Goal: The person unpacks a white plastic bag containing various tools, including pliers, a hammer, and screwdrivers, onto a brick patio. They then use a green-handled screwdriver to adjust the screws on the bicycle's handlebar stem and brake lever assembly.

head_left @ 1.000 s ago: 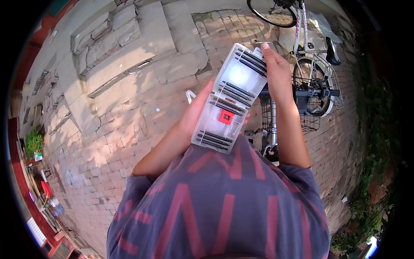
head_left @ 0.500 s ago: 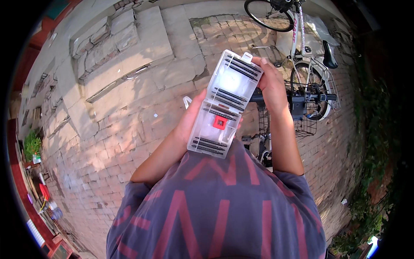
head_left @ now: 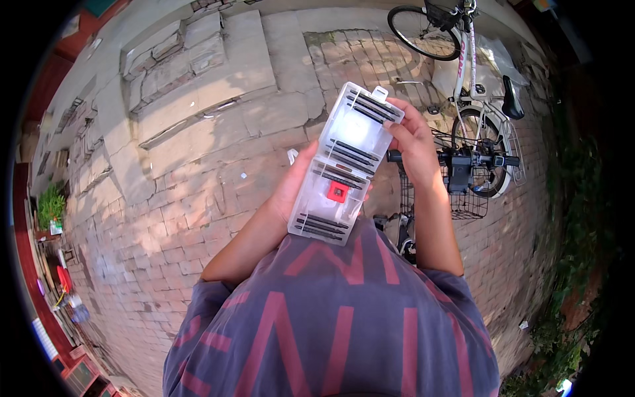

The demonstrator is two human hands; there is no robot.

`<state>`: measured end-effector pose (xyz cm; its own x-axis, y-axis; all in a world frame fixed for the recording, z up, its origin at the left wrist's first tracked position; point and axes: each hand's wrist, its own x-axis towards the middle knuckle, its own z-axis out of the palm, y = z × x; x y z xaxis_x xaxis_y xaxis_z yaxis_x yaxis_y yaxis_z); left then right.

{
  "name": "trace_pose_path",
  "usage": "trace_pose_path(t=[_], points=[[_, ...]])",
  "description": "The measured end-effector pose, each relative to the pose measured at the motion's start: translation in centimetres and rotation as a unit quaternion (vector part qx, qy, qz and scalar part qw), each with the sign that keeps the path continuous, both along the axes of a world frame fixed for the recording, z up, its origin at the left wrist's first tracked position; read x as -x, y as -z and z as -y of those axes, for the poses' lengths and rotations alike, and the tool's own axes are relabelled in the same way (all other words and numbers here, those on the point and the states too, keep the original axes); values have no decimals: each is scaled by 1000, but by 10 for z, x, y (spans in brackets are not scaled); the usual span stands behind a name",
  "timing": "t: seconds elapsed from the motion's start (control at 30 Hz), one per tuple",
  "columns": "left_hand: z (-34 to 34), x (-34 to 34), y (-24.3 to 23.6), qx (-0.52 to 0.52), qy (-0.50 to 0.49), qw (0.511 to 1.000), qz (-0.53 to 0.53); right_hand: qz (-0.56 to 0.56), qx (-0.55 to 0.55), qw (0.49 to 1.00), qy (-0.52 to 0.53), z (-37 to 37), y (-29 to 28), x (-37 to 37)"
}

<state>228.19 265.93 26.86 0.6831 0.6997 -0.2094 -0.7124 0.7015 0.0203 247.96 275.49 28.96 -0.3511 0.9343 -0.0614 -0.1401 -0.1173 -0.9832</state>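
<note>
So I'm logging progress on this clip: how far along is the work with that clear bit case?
Done: the clear bit case is off the ground, raised over the brick paving. In hand: left hand supports it underneath, right hand grips its far end by the latch. Left: no bit is out, and the bicycle stands untouched.

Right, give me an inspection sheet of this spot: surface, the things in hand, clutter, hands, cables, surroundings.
Surface: brick paving, sunlit, with stone slabs beyond.
Things in hand: clear plastic case of dark bits in rows, red square piece at its middle, held flat at chest height.
Clutter: small white scrap on the paving by the case.
Hands: left hand under the case's left side; right hand grips its far right edge.
Cables: nothing seen.
Surroundings: white bicycle ahead; second bicycle's handlebar and wire basket at right; greenery along the right edge.
</note>
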Motion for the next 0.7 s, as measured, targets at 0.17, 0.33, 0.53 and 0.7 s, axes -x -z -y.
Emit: trace_pose_path(t=[0.17,0.33,0.53,0.7], points=[[7,2,1,3,-16,1000,-24,5,-12,1000,24,8,-4,15],[9,3,23,4,-12,1000,-18,2,3,999,49,13,-6,23],[11,4,20,0,-9,1000,-11,-2,5,997,71,17,-2,30],[11,3,19,0,-13,1000,-25,-13,33,998,55,15,8,26]])
